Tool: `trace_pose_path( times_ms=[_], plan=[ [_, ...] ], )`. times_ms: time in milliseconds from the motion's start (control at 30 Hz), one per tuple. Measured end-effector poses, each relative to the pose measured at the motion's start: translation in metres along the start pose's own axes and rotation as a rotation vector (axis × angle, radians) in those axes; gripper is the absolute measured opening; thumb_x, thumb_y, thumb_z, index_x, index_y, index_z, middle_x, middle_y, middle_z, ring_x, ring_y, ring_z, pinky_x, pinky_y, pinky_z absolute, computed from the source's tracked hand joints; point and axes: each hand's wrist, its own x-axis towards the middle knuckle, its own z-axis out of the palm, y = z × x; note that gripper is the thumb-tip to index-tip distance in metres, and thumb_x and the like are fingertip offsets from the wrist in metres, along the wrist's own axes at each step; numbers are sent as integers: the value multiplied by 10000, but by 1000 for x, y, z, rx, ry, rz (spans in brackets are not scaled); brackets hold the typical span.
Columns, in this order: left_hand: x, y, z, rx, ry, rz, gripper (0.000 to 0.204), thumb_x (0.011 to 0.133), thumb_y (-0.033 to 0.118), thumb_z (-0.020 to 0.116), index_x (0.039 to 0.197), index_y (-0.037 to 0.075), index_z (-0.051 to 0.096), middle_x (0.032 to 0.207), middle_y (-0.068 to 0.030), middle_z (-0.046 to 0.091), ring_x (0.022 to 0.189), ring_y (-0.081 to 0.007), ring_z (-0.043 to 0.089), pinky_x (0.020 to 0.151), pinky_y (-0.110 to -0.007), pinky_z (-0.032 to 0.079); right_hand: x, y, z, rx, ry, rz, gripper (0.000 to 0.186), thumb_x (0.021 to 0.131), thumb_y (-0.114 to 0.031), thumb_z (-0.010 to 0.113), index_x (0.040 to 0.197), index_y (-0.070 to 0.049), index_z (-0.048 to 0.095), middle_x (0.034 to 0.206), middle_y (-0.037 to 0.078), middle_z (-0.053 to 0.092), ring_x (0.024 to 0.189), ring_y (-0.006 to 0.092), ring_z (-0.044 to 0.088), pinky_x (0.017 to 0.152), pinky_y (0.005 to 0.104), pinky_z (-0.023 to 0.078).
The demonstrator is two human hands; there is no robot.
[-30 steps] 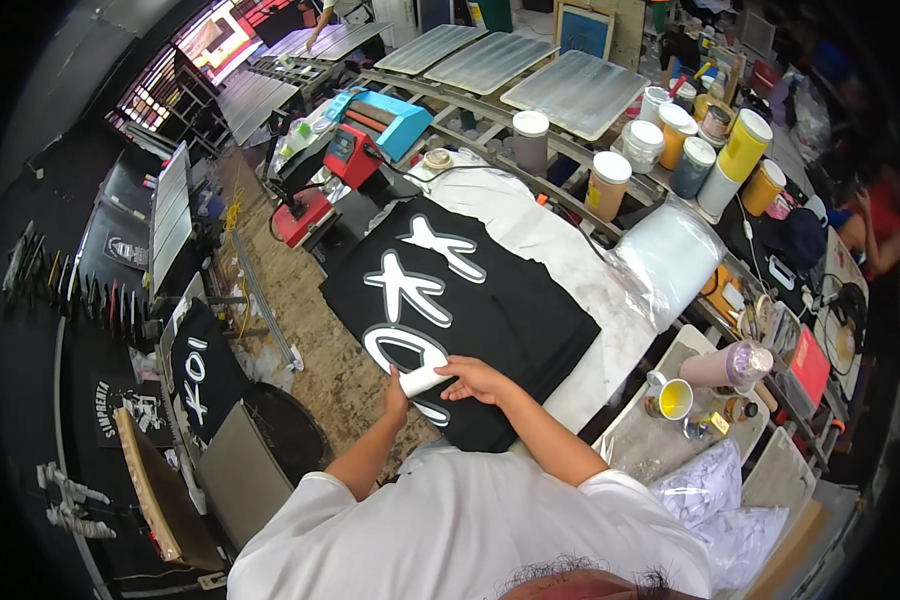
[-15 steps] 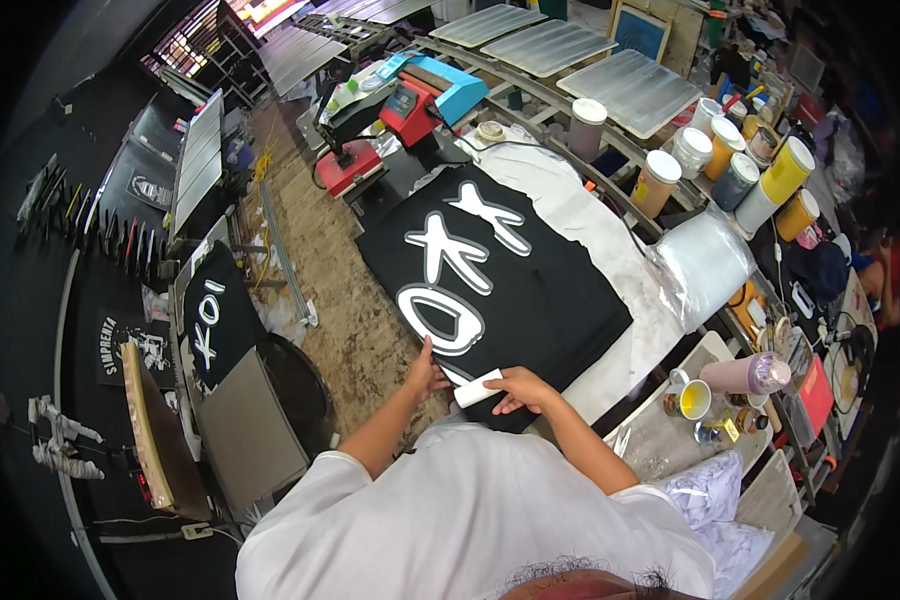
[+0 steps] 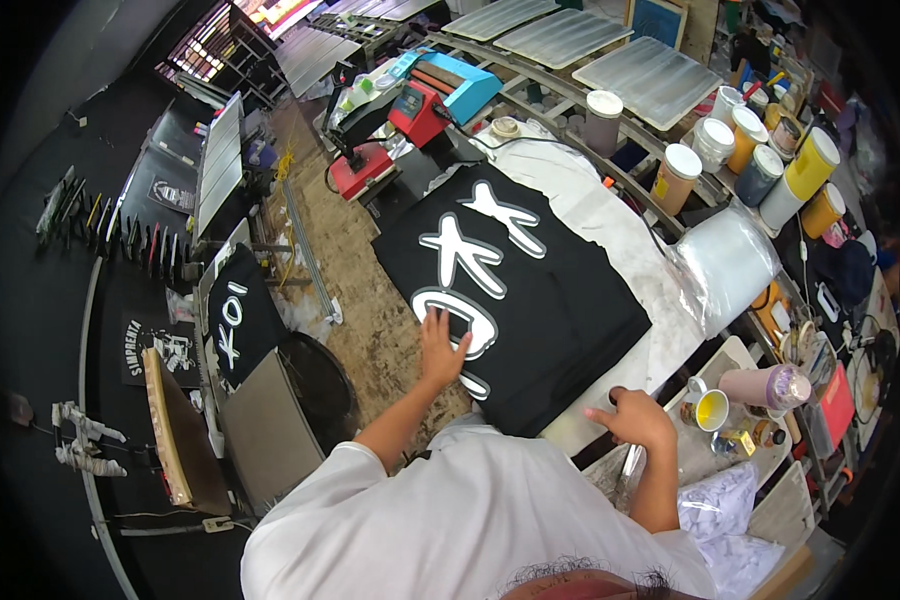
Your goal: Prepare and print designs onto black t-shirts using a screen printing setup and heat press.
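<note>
A black garment (image 3: pixel 570 310) with large white, grey-edged lettering (image 3: pixel 460 255) is spread over the work table. Across the nearest letter rests my left hand (image 3: pixel 442 352), its fingers spread and holding nothing. My right hand (image 3: pixel 642 418) is off the garment's near right edge, above the pale table surface. Its fingers are curled; a small dark spot shows at their tips, and whatever they may hold cannot be made out.
Beyond the garment stands a red and blue heat press (image 3: pixel 415 110). A clear plastic-wrapped stack (image 3: pixel 725 265) lies on the right, near several paint jars (image 3: pixel 678 178). A mug (image 3: pixel 708 408) and a pink bottle (image 3: pixel 765 387) stand close to my right hand. Another black printed garment (image 3: pixel 238 315) hangs at left.
My left hand has moved from the garment's near edge onto the lettering. My right hand has swung right, off the garment, and the white roll-like piece it held is no longer visible.
</note>
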Motion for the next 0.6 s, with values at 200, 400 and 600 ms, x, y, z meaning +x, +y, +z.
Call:
trace_pose_path(
  times_ms=[200,400,600],
  plan=[
    [24,19,19,171,-114,103,797,981,572,504,1577,88,290,1636,-247,188,1508,-453,143,1220,-566,113,22,26,36,-180,40,68,773,881,-566,665,1157,153,603,1152,332,655,1110,441,642,950,466,514],
    [29,18,23,224,-140,130,816,987,598,461,1588,86,255,1637,-253,177,1513,-447,140,1217,-577,94,30,41,47,-169,14,62,761,891,-573,650,1131,148,627,1157,333,654,1108,437,644,953,464,514],
    [29,19,22,210,-141,135,814,986,593,470,1586,84,260,1633,-255,188,1512,-449,143,1217,-576,93,38,56,49,-189,66,9,728,870,-594,669,1053,110,662,866,269,714,905,388,712,825,454,545]
  ],
)
